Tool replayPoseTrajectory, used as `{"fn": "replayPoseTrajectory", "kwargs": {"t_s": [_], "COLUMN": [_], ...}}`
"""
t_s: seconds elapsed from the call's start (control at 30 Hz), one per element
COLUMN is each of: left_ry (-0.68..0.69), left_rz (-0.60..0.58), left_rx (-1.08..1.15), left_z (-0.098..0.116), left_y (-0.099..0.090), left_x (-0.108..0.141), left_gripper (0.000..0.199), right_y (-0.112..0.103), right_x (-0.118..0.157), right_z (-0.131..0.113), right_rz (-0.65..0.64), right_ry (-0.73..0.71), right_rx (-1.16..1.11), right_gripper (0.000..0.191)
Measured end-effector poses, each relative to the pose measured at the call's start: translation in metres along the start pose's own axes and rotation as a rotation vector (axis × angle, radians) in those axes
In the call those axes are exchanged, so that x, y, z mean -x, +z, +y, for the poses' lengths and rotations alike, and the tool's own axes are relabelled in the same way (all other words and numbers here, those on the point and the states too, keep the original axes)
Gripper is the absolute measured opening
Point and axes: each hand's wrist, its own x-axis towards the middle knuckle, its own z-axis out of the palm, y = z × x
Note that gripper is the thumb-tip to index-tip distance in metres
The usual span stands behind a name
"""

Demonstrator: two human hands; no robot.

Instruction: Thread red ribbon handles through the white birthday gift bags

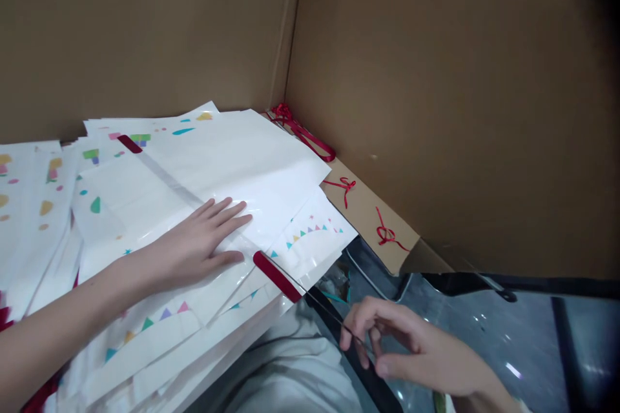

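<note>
The left hand (198,242) lies open and flat, fingers spread, pressing on a stack of glossy white printed bags (242,168), which fans out beneath and beyond the palm. It grasps nothing; it only pins the pile. This broad, even pressure looks like the right way to work, since the slick surfaces could easily slide. The right hand (397,342) is closed in a small pinch on a thin dark cord (329,317), which runs from the fingertips up toward a red strip (277,276) on the stack's near edge, just beyond the left hand's thumb. Keeping the pinch light and the cord taut seems best, so that the top bag is not dragged out of line. Past the left fingertips, a red ribbon (300,133) and smaller red ribbon ties (343,187) lie on a cardboard flap (363,213) against the corner of a brown cardboard wall (436,110). Pale cloth (290,374) shows below the stack, left of the pinching hand.
</note>
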Motion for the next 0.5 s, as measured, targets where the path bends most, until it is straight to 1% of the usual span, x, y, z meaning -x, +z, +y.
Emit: {"fn": "replayPoseTrajectory", "kwargs": {"t_s": [0.03, 0.1, 0.17, 0.27, 0.33, 0.4, 0.5], "left_ry": [0.006, 0.011, 0.010, 0.005, 0.004, -0.002, -0.004], "left_rz": [-0.002, -0.017, -0.025, -0.025, -0.034, -0.050, -0.082], "left_rx": [-0.005, -0.019, -0.027, -0.024, -0.028, -0.038, -0.042], "left_z": [0.000, -0.001, -0.002, -0.001, 0.003, 0.010, 0.024], "left_y": [0.000, -0.001, -0.001, -0.002, -0.003, -0.005, -0.006], "left_x": [0.000, 0.001, 0.001, 0.001, 0.001, -0.001, -0.006], "left_gripper": [0.073, 0.072, 0.072, 0.073, 0.074, 0.075, 0.076], "right_y": [-0.004, -0.008, -0.008, -0.007, -0.005, -0.004, 0.000], "right_x": [0.000, -0.001, -0.004, -0.010, -0.015, -0.025, -0.049], "right_z": [0.000, 0.003, 0.007, 0.014, 0.016, 0.014, 0.009], "right_rz": [-0.020, -0.016, 0.008, 0.008, 0.062, 0.150, 0.253], "right_ry": [-0.014, -0.029, -0.064, -0.147, -0.198, -0.263, -0.392], "right_rx": [-0.031, -0.063, -0.073, -0.062, 0.029, 0.197, 0.419], "right_gripper": [0.027, 0.026, 0.026, 0.027, 0.020, 0.016, 0.023]}}
